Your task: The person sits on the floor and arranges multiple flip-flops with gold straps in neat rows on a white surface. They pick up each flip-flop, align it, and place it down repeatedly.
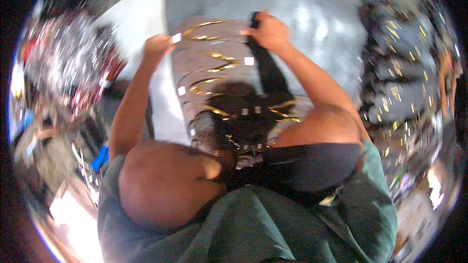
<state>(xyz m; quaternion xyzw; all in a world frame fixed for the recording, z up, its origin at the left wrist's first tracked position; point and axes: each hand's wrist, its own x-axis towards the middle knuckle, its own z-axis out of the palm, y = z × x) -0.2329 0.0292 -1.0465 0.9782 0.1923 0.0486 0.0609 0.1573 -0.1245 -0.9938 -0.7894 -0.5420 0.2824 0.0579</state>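
A column of flat grey-brown sandals with gold V-shaped straps lies in front of me, small white squares at their ends. The farthest sandal (204,30) is between my two hands. My left hand (160,47) is closed at its left end, the fingertips by a white square. At its right end is my right hand (270,31), with the thumb on the edge and the fingers curled; the picture is slightly blurred there. Nearer to me lies another sandal (195,61). Dark shadows of my head and right arm hide parts of the column.
The sandals rest on a shiny grey sheet (317,24), with a white strip (141,14) along its left. More gold-trimmed dark items (397,68) lie in a pile at the right. A glossy, blurred heap (68,63) is at the left. My bare knees flank the near end.
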